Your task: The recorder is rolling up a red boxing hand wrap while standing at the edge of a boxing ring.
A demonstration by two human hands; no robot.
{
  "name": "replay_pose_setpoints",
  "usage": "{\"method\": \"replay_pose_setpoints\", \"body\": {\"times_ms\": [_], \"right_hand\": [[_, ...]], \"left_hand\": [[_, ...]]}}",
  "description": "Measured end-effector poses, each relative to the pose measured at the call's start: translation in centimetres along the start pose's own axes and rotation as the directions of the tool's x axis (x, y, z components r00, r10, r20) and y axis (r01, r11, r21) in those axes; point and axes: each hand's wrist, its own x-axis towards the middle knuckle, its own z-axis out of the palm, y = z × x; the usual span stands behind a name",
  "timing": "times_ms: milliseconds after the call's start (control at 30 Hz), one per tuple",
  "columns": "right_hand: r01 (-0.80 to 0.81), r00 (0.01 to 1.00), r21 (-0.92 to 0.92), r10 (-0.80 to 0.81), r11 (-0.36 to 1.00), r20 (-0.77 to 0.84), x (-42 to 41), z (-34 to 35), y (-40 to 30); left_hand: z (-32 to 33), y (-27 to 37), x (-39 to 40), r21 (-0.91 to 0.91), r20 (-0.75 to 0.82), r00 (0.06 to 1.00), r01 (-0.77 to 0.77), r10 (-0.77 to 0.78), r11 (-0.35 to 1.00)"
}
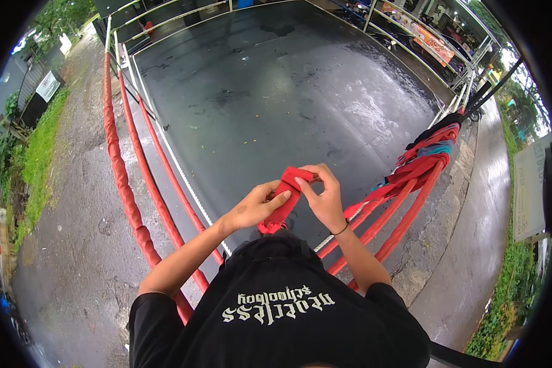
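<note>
Between my hands is a red cloth hand wrap (pixel 287 195), partly wound into a roll at its upper end. Its flat strip runs down toward my body, where a bunched red length (pixel 272 227) shows near my waist. My left hand (pixel 261 202) grips the strip just below the roll, thumb lying across the cloth. With thumb and fingers, my right hand (pixel 321 188) pinches the rolled end from the right side. A thin dark band circles my right wrist. Part of the strip beneath my left fingers is hidden.
I stand at a corner of a boxing ring with a dark, partly wet mat (pixel 257 106). Red-covered ropes (pixel 119 170) run along my left. Over the right ropes (pixel 409 216) hang several red, teal and black wraps (pixel 434 154). Wet pavement (pixel 73 257) lies outside.
</note>
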Motion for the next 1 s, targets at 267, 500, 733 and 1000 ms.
{"method": "replay_pose_setpoints", "body": {"times_ms": [267,500,733,1000], "right_hand": [[0.184,0.978,-0.092,-0.174,0.978,0.114,0.2,-0.3,-1.1],[-0.088,0.984,0.275,0.04,0.958,0.174,-0.3,0.0,0.5],[-0.325,0.917,0.32,0.214,0.89,0.336,-0.2,-0.5,1.2],[-0.408,0.903,0.425,0.29,0.808,0.316,0.0,-0.7,0.5]], "left_hand": [[-0.3,0.8,0.0,-0.2,-0.033,0.996,0.07,-0.078,0.977],[-0.5,0.0,0.2,-0.127,-0.043,0.999,0.016,-0.021,0.992],[-0.4,-1.0,0.3,-0.029,-0.044,0.999,-0.009,0.008,1.0],[-0.4,-1.3,0.5,0.165,-0.158,0.985,-0.04,0.067,0.985]]}}
